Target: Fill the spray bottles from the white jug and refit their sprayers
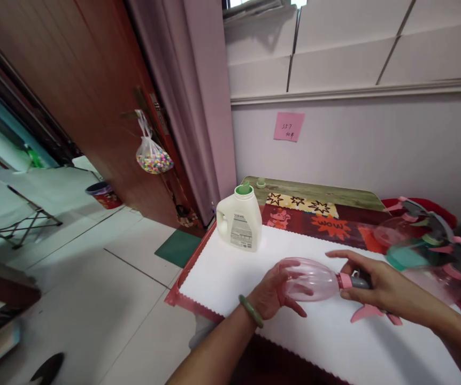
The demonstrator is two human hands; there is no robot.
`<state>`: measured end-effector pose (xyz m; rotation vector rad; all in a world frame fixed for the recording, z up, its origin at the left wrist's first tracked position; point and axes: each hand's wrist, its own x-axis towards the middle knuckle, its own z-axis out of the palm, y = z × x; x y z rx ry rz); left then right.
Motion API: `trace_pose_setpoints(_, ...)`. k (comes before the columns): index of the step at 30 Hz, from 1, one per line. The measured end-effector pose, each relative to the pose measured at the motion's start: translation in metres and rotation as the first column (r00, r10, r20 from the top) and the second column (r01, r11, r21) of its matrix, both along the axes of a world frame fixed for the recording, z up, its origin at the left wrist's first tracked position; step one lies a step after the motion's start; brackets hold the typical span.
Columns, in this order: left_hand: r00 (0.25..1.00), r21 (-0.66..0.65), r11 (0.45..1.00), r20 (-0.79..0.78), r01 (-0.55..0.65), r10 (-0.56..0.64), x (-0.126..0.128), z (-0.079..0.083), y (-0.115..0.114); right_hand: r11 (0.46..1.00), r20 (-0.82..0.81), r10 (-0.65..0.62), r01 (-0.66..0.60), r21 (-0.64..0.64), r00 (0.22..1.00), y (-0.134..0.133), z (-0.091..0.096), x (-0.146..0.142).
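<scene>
A clear pink spray bottle (314, 278) lies on its side over the white mat (222, 272). My left hand (273, 294), with a green bangle on the wrist, is wrapped around the bottle's round base. My right hand (378, 286) grips its grey and pink spray head at the neck; the pink trigger sticks out below. A white detergent jug (240, 222) with a green cap stands upright at the mat's far left corner, apart from both hands.
Several more spray bottles (427, 248), pink and teal, lie blurred at the right edge. A patterned red cloth (322, 219) covers the table behind the mat. A wooden door (94, 91) with a hanging bag of beads (153, 155) and tiled floor lie to the left.
</scene>
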<state>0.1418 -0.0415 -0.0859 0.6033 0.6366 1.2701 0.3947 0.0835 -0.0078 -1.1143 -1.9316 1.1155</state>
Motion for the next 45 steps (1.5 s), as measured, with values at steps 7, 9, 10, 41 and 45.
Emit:
trace_pose_setpoints(7, 0.988, -0.153, 0.977, -0.055, -0.150, 0.143, -0.009, 0.018, -0.014, 0.939, 0.078, 0.036, -0.060, 0.339, 0.996, -0.007, 0.032, -0.025)
trace_pose_setpoints(9, 0.950, -0.110, 0.945, -0.086, -0.309, 0.300, -0.008, 0.019, -0.012, 0.900, -0.079, -0.084, 0.110, 0.421, 0.993, -0.018, 0.031, -0.033)
trace_pose_setpoints(10, 0.917, -0.069, 0.918, -0.118, -0.391, 0.382, -0.007, 0.020, -0.011, 0.900, -0.178, -0.139, 0.199, 0.388, 0.974, -0.025, 0.027, -0.037)
trace_pose_setpoints(41, 0.993, -0.342, 0.932, 0.053, 0.118, -0.106, 0.033, 0.024, -0.009, 0.852, -0.748, -0.457, -0.004, -0.524, 0.482, -0.040, -0.006, -0.094)
trace_pose_setpoints(45, 0.859, 0.092, 0.923, -0.342, -0.373, 0.381, 0.037, 0.016, -0.009, 0.802, -0.722, -0.584, 0.126, -0.584, 0.372, -0.033, -0.010, -0.099)
